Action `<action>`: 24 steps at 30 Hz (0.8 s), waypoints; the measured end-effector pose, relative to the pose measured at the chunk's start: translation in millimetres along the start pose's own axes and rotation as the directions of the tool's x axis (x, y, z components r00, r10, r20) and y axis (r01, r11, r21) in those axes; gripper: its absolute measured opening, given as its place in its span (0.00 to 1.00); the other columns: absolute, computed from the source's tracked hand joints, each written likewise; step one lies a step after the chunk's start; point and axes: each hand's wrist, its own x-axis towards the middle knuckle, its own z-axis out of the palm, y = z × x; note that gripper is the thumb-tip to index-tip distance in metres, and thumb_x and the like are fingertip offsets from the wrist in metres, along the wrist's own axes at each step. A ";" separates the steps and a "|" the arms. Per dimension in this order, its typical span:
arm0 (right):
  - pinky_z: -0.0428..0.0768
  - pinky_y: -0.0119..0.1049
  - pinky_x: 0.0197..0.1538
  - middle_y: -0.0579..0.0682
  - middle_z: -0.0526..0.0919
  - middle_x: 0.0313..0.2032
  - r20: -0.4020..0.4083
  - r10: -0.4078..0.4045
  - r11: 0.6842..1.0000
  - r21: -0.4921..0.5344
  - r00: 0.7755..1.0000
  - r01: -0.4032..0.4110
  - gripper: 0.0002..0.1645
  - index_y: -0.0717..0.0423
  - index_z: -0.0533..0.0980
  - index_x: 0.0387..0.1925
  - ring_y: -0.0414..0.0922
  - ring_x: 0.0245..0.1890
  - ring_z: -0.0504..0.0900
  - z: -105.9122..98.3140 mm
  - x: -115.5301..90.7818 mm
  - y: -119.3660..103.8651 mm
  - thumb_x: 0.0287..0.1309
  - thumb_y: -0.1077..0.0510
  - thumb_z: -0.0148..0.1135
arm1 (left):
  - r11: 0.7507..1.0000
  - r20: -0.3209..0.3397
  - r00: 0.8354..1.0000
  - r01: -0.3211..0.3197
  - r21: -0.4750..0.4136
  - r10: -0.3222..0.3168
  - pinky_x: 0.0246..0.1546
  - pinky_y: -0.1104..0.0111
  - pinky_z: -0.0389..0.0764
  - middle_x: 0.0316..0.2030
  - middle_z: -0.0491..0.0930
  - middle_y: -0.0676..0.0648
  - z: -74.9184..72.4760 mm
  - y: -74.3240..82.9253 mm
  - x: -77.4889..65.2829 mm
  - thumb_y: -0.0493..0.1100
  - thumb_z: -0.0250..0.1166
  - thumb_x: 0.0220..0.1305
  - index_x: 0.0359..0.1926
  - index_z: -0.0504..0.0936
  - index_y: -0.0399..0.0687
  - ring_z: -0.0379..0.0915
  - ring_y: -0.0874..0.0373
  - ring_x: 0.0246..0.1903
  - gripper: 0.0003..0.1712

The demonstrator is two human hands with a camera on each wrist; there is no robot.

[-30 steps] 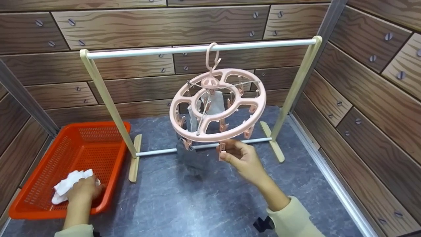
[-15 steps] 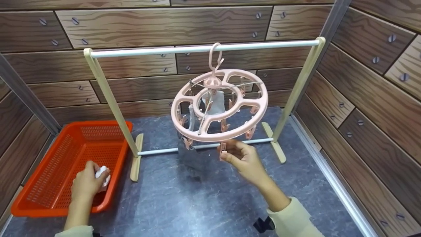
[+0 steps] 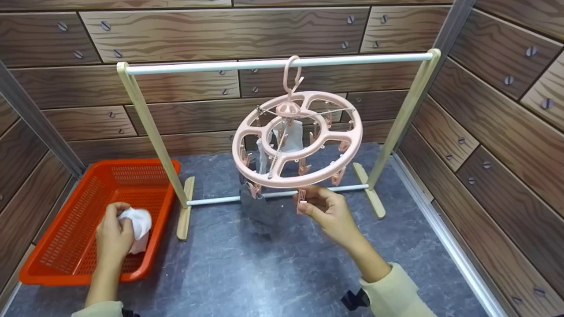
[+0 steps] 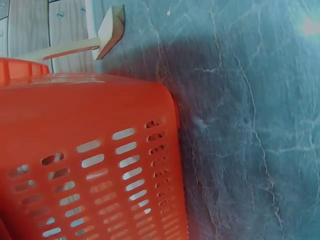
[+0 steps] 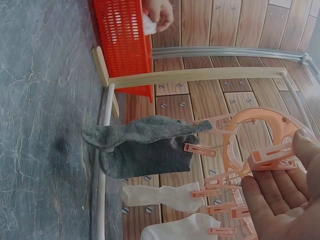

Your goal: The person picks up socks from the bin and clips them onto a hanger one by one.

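Note:
Over the orange basket (image 3: 165, 215), my left hand (image 3: 112, 235) holds a crumpled white sock (image 3: 140, 224) between thumb and fingers, the cloth drooping toward the basket's right side. My right hand (image 3: 330, 215) pinches a pink clothespin (image 5: 272, 156) at the near rim of the round pink drying hanger (image 3: 299, 181). That hanger is hooked on the white rail (image 3: 211, 67) of a small rack. Grey socks (image 5: 150, 155) and white socks (image 5: 160, 196) hang from other clips in the right wrist view. The left wrist view shows the basket's outer wall but not the hand.
Pale wooden posts (image 3: 152, 132) and feet (image 3: 369, 191) support the rack, joined by a low white bar (image 3: 216, 201). The floor (image 3: 246, 273) is grey and marbled. Wood-patterned walls (image 3: 229, 35) with a metal edge strip (image 3: 445, 233) enclose the space.
My left hand has picked the white sock up from the basket's bottom and turned it, so it now hangs from the fingers. The right hand keeps its pinch on the clothespin.

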 end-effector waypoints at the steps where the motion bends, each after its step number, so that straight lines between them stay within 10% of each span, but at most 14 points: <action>1: 0.86 0.36 0.45 0.73 0.82 0.43 0.000 0.001 1.000 0.000 1.000 -0.001 0.16 0.72 0.77 0.49 0.43 0.40 0.86 -0.2 0.0 0.0 0.61 0.69 0.65 | 1.000 0.009 1.000 -0.005 -0.021 0.005 0.39 0.47 0.68 0.46 0.82 0.35 0.7 0.2 0.1 0.26 0.51 0.58 0.49 0.77 0.40 0.76 0.37 0.44 0.19; 7: 0.86 0.37 0.45 0.69 0.84 0.43 0.003 0.012 1.000 0.003 1.000 -0.012 0.16 0.72 0.77 0.49 0.42 0.39 0.86 -0.5 0.0 0.4 0.61 0.67 0.66 | 0.986 0.251 0.961 0.083 0.145 -0.117 0.37 0.46 0.71 0.43 0.83 0.35 0.3 -0.8 1.8 0.46 0.52 0.70 0.40 0.81 0.47 0.77 0.35 0.42 0.12; 11: 0.86 0.37 0.45 0.68 0.84 0.42 0.000 0.002 1.000 0.002 1.000 -0.002 0.15 0.71 0.78 0.49 0.43 0.39 0.86 -0.7 -0.1 0.1 0.61 0.67 0.65 | 0.953 0.440 0.872 0.085 0.292 -0.213 0.34 0.47 0.74 0.41 0.80 0.31 -1.2 -6.3 2.7 0.69 0.52 0.69 0.53 0.71 0.42 0.77 0.34 0.39 0.34; 16: 0.86 0.37 0.46 0.67 0.84 0.43 0.001 0.003 1.000 0.005 1.000 -0.003 0.15 0.71 0.78 0.49 0.46 0.41 0.86 -1.8 -0.3 0.2 0.61 0.67 0.65 | 0.933 0.586 0.759 0.081 0.350 -0.285 0.52 0.35 0.71 0.59 0.68 0.20 -4.1 -12.3 1.2 0.72 0.48 0.68 0.70 0.59 0.29 0.68 0.24 0.55 0.52; 19: 0.86 0.38 0.46 0.67 0.84 0.44 0.004 0.014 1.000 0.012 1.000 -0.014 0.16 0.71 0.78 0.49 0.46 0.41 0.87 -2.2 -0.4 0.1 0.61 0.66 0.65 | 0.939 0.599 0.755 0.062 0.338 -0.266 0.55 0.35 0.69 0.62 0.68 0.23 -4.2 -14.4 -0.7 0.66 0.51 0.71 0.67 0.65 0.29 0.67 0.24 0.58 0.45; 24: 0.86 0.36 0.46 0.66 0.85 0.43 -0.004 0.003 1.000 -0.008 1.000 -0.003 0.17 0.71 0.77 0.51 0.43 0.41 0.86 -0.8 -0.5 0.0 0.61 0.67 0.65 | 0.962 0.576 0.800 0.005 0.275 -0.168 0.44 0.40 0.75 0.49 0.79 0.27 -1.7 -16.5 -3.2 0.50 0.58 0.69 0.60 0.73 0.35 0.76 0.30 0.45 0.27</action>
